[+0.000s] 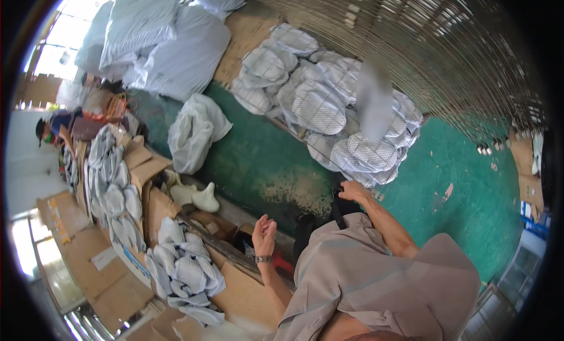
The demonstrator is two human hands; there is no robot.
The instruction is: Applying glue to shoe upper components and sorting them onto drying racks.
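Note:
Over the edge of the cardboard-covered bench, my left hand (264, 236) is raised with its fingers loosely apart and nothing in it. A dark watch (263, 259) is on that wrist. My right hand (352, 191) is in front of my body, its fingers curled round a black strap (337, 211) that runs down to my waist. Just beyond it lies a large heap of silver-grey quilted pieces (320, 109) with rounded ends, under a wire mesh. A smaller pile of similar grey pieces (187, 264) rests on the bench to my left.
White stuffed sacks (176, 53) are stacked at the far left. A translucent white bag (197, 132) sits on the green floor (258, 159). White moulded shapes (204, 197) stand by the bench. Another person (70, 123) leans over a long grey pile (108, 176). A wire rack (435, 59) stands at upper right.

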